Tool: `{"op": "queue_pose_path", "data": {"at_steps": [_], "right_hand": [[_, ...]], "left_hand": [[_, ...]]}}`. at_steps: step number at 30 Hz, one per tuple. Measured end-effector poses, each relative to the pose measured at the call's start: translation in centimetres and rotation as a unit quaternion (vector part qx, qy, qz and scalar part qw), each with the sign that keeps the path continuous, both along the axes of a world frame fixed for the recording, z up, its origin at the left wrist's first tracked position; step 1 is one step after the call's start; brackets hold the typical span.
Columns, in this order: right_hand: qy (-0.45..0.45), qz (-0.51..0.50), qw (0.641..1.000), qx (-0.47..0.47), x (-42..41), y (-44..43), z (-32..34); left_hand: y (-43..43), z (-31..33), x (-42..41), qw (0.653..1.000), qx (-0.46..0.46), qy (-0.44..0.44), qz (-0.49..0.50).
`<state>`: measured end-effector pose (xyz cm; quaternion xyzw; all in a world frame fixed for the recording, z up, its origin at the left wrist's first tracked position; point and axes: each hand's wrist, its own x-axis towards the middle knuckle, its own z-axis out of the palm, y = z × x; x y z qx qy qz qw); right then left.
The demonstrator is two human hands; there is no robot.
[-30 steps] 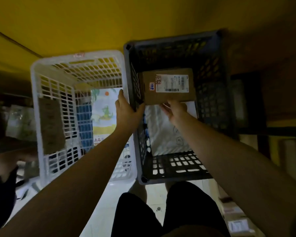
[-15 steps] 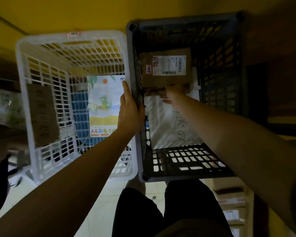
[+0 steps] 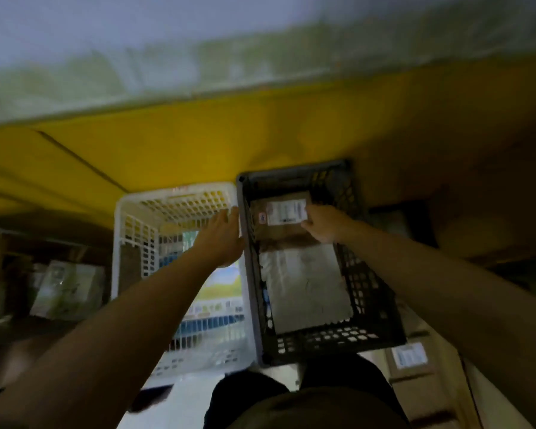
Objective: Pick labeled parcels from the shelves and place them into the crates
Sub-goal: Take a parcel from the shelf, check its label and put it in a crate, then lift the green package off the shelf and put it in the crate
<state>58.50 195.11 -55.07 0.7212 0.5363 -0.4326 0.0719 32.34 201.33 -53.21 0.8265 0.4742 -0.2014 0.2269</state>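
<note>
A brown cardboard parcel (image 3: pixel 276 230) with a white barcode label lies at the far end of the dark grey crate (image 3: pixel 369 292), over a pale grey bag (image 3: pixel 307 292). My right hand (image 3: pixel 321 224) holds the parcel's right edge, fingers curled at the label. Beside it stands the white crate (image 3: pixel 130 230), which contains a colourful A4 paper pack (image 3: pixel 220 292). My left hand (image 3: pixel 223 239) rests on the rims where the two crates meet, its fingers straight. The frame is motion-blurred.
Both crates sit against a yellow surface (image 3: pixel 198 140). Dim shelves with wrapped goods (image 3: pixel 62 289) are at the left. Labeled cardboard boxes (image 3: pixel 410 357) are stacked at the lower right. My dark-clothed legs (image 3: pixel 291 400) are just below the crates.
The view tilted up and the crates now look smaller and lower. My right hand moved from the parcel's near edge to its right side. The parcel lies flatter in the grey crate.
</note>
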Motion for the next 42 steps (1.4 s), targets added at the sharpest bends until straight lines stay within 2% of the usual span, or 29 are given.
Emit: {"op": "queue_pose_path", "data": {"at_steps": [5, 10, 12, 17, 20, 22, 26, 29, 32, 36, 42], "right_hand": [[-0.060, -0.006, 0.997, 0.043, 1.5, -1.1, 11.4], [-0.212, 0.028, 0.971, 0.112, 0.8, -4.6, 20.8], [-0.246, 0.020, 0.961, 0.125, -0.5, -6.9, 23.9], [-0.293, -0.014, 0.945, 0.147, -4.1, -15.5, 30.0], [-0.338, -0.060, 0.927, 0.150, -5.2, -22.9, 32.0], [-0.365, -0.101, 0.913, 0.152, -5.9, -28.6, 33.6], [-0.431, -0.185, 0.872, 0.138, -7.6, -41.7, 38.2], [-0.464, -0.260, 0.840, 0.110, -11.3, -52.4, 42.3], [-0.511, -0.329, 0.792, 0.057, -16.5, -62.8, 45.2], [-0.513, -0.436, 0.739, -0.006, -24.7, -76.3, 47.3], [-0.516, -0.525, 0.673, -0.072, -38.4, -94.4, 49.8]], "left_hand": [[2.6, 9.7, 1.5, 0.982, 0.130, 0.030, -0.136], [3.6, 18.1, 1.1, 0.958, 0.182, 0.047, -0.217], [2.7, 21.3, 0.5, 0.951, 0.197, 0.041, -0.234], [-1.0, 26.9, -1.0, 0.920, 0.236, 0.011, -0.312], [-4.4, 28.9, 0.1, 0.883, 0.261, -0.010, -0.390], [-7.9, 30.2, 1.9, 0.862, 0.246, -0.024, -0.443], [-17.4, 33.2, 6.7, 0.801, 0.238, -0.084, -0.543], [-26.7, 35.8, 8.9, 0.735, 0.255, -0.155, -0.609], [-36.8, 38.4, 9.6, 0.664, 0.256, -0.198, -0.674], [-50.7, 41.0, 8.9, 0.572, 0.256, -0.253, -0.737], [-72.3, 43.2, 3.4, 0.467, 0.212, -0.296, -0.806]]}}
